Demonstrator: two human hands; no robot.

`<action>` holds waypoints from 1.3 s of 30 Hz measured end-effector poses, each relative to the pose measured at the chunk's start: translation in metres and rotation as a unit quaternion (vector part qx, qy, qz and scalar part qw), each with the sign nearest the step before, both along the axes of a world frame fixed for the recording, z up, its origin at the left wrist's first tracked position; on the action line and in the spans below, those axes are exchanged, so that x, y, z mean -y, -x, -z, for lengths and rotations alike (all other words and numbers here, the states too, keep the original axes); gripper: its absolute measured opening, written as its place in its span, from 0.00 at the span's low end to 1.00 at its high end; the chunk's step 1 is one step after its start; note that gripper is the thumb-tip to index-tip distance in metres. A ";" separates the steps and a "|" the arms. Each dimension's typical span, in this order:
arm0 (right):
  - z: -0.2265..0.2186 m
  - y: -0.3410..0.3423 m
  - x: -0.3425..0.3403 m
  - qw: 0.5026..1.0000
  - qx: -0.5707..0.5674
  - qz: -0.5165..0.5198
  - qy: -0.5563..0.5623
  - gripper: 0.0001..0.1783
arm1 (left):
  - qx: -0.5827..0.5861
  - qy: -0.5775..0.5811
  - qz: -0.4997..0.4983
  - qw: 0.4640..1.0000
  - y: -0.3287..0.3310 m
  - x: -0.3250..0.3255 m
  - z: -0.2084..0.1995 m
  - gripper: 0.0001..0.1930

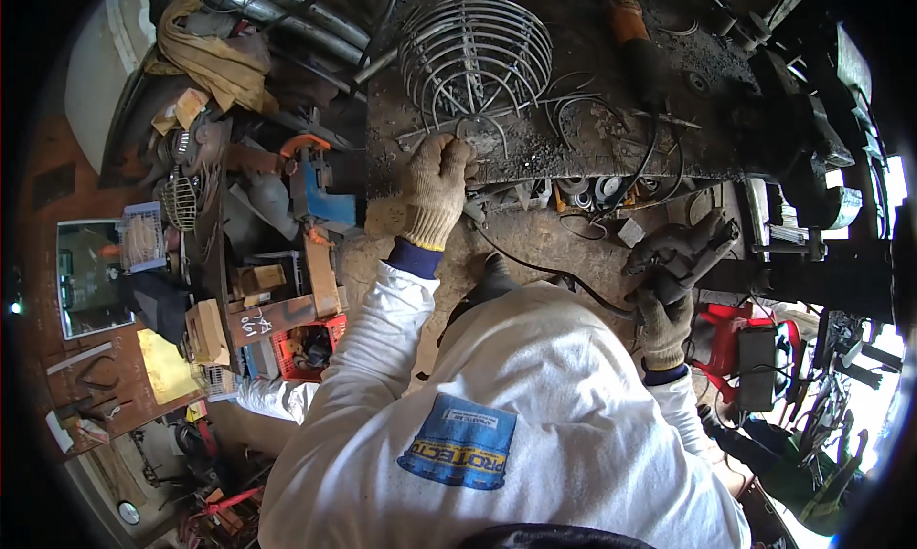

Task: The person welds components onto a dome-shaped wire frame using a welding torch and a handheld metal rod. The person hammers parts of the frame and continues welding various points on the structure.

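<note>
My left hand [439,172], in a tan work glove, is closed at the front edge of the dark workbench [659,162]. Just beyond it lies a rounded cage of bent metal wire [478,52], its narrow end toward the glove. Whatever those fingers grip is hidden. Farther right and lower, my gloved right hand [664,325] curls at the base of a bulky dark metal object [683,253], whose kind I cannot make out. A black cable [544,272] runs to this hand. An orange angle grinder [628,29] lies at the bench's far side.
Metal bits and curved wire [578,115] litter the bench. Several rings and discs [602,191] sit below its front edge. On the left are a blue-and-orange tool [325,191], a red crate [310,347] and metal pipes [296,14]. A red chair [721,348] stands at right.
</note>
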State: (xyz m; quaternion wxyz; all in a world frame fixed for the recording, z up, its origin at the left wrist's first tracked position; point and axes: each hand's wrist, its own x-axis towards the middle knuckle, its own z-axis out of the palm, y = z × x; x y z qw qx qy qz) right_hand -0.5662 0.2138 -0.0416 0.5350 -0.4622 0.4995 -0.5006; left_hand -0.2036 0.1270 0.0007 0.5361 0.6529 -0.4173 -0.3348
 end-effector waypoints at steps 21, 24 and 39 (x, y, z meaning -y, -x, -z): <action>-0.066 -0.076 0.042 0.988 -0.138 -0.057 -0.039 0.40 | -0.086 0.082 -0.071 0.990 -0.015 0.034 0.038 0.08; -0.061 -0.078 0.056 0.989 -0.141 -0.037 0.040 0.43 | -0.027 0.108 -0.092 0.990 -0.018 0.035 0.044 0.08; -0.060 -0.069 0.076 0.988 -0.052 -0.142 -0.002 0.36 | -0.073 0.135 -0.105 0.983 -0.010 0.035 0.045 0.08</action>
